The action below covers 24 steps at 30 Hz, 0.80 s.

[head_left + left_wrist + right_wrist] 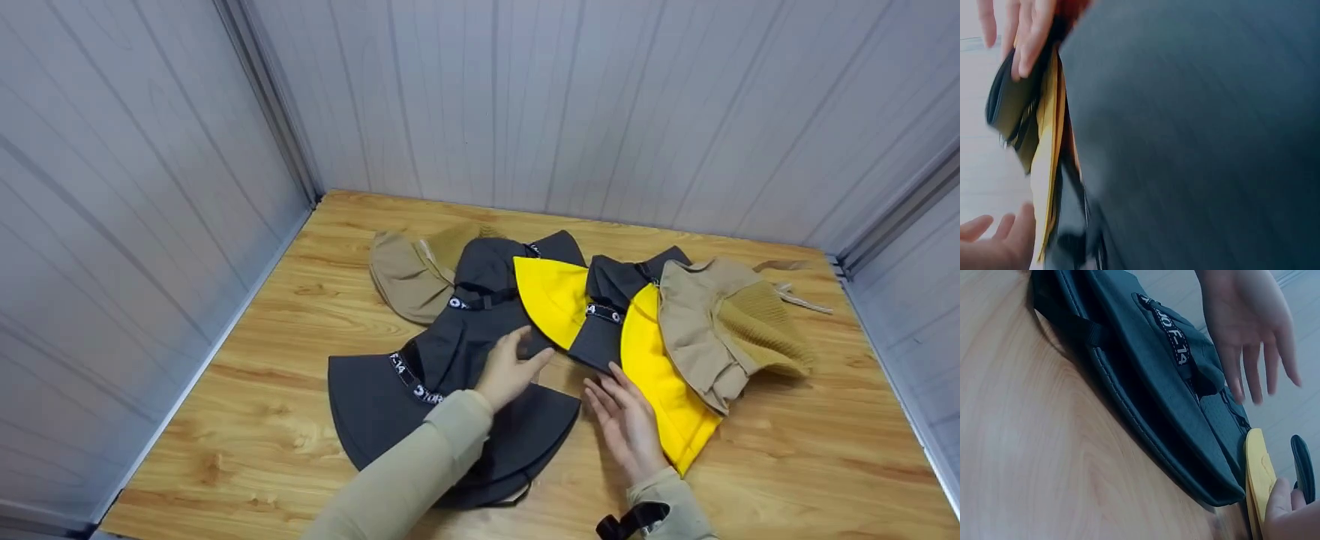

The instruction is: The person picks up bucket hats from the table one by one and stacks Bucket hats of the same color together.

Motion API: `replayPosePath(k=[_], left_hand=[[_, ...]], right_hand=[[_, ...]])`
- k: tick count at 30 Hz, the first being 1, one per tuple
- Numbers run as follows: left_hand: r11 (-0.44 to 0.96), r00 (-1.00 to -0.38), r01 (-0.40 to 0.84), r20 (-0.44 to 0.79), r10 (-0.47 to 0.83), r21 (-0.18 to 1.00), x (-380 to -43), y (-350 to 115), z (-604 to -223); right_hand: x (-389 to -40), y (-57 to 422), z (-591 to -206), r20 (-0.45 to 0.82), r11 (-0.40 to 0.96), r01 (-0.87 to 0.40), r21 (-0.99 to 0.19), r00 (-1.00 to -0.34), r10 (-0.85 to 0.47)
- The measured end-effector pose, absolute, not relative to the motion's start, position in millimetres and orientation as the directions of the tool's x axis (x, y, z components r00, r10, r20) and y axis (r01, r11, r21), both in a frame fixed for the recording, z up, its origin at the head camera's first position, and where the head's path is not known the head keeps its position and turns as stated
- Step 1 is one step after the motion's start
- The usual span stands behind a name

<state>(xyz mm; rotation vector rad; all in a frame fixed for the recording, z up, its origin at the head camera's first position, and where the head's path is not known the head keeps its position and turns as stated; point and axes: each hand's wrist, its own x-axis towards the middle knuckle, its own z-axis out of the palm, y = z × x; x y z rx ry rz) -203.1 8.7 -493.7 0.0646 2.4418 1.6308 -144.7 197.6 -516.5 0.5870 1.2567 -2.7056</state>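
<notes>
Over the large dark grey hat (375, 397) in front, my left hand (514, 367) hovers with fingers spread and nothing in its grasp. The same hand, in the right wrist view, hangs fingers down beside the dark hat's lettered band (1174, 340). My right hand (622, 420) reaches up from the front, its loosely extended fingertips at the lower edge of a smaller dark grey hat (596, 337). Just right of that hand lies a yellow hat (652, 382). In the left wrist view, the right fingers (1027, 50) overlap the dark brim (1005, 104); firm contact is hard to tell.
Another dark grey hat (484, 266) and a yellow brim (553, 296) overlap in the middle. A tan hat (420, 277) lies at the back left, a second tan hat (701, 315) at right with a loose strap. Pale panel walls (525, 105) enclose the wooden table (247, 390).
</notes>
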Motion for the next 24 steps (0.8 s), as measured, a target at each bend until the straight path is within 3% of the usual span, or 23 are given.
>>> replayPosePath(k=[10, 15, 24], left_hand=[[0.227, -0.878, -0.391, -0.435, 0.197, 0.892, -223.1, 48.4, -494.4], [0.028, -0.853, -0.494, -0.490, 0.179, 0.869, -221.0, 75.8, -500.0], [-0.349, -0.881, -0.461, -0.467, 0.072, 0.816, -220.6, 112.5, -508.5]], right_hand=[[-147.1, 190.6, -516.2, -0.366, -0.646, 0.244, -0.723, -0.929, 0.059], [-148.1, 191.0, -516.1, -0.369, -0.656, 0.201, -0.727, -0.921, 0.128], [-152.3, 191.3, -519.6, -0.390, -0.672, 0.175, -0.720, -0.902, 0.183]])
